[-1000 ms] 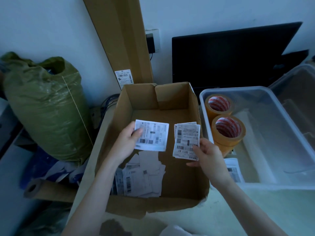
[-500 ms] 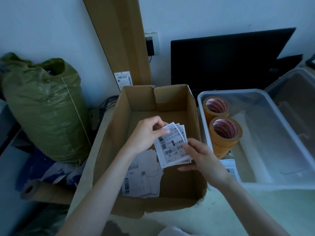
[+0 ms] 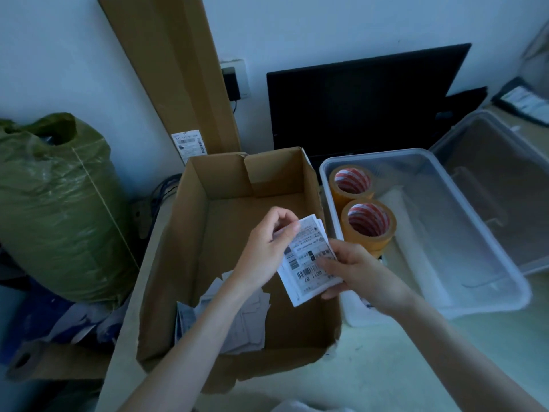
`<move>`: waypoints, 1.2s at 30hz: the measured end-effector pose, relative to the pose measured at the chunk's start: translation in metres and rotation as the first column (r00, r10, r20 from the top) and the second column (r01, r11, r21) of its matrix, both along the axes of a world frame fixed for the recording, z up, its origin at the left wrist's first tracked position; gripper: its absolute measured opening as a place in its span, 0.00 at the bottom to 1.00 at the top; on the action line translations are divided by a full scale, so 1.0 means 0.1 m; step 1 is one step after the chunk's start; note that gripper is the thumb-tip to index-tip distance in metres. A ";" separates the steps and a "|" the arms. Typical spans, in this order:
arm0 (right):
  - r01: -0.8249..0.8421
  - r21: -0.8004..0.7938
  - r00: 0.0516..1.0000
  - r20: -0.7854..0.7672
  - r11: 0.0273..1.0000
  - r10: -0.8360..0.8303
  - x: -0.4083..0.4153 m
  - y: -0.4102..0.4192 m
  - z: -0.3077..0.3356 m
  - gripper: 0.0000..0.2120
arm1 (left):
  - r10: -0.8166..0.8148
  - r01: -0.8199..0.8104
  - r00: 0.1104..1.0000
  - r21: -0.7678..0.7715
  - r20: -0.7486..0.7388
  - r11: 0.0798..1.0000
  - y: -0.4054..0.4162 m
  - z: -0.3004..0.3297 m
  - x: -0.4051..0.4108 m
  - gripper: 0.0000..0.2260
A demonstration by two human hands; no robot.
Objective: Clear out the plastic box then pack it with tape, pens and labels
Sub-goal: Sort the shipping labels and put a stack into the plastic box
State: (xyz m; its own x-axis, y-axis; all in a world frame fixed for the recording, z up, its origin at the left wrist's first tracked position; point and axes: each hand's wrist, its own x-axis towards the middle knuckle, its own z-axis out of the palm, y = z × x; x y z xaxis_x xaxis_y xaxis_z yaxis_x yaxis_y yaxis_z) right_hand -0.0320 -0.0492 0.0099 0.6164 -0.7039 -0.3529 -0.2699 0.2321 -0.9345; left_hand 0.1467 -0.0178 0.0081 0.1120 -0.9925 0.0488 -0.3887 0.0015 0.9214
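While the cardboard box [image 3: 208,263] is sitting on the desk [image 3: 416,367], the plastic box [image 3: 490,263] is standing just right of it, already holding two tape rolls [image 3: 368,224]. Loose labels [image 3: 246,322] are lying in the near left corner of the cardboard box. Above its right half, the two label bundles that were held apart a second ago are now being merged into one label stack [image 3: 309,263]. The left hand [image 3: 264,251] is pinching the stack's top edge; the right hand [image 3: 353,269] is gripping its lower right side. Judged from this, the stack is being squared for transfer into the plastic box; no pens are visible.
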 end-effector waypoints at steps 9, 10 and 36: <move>-0.097 -0.165 0.944 -0.329 0.982 0.037 -0.89 -0.74 0.00 0.08 | 0.000 0.001 0.999 0.038 -0.038 0.999 -0.07 -0.18 -0.20 0.07; -0.134 -0.173 0.928 -0.367 0.976 0.062 -0.96 -0.81 -0.02 0.07 | -0.005 0.007 0.999 0.051 -0.047 0.999 -0.07 -0.21 -0.22 0.07; -0.543 0.022 0.606 -0.682 0.839 0.410 -0.95 -1.10 -0.94 0.22 | 0.156 -0.131 0.983 0.232 -0.093 0.964 -0.03 -0.58 -0.23 0.10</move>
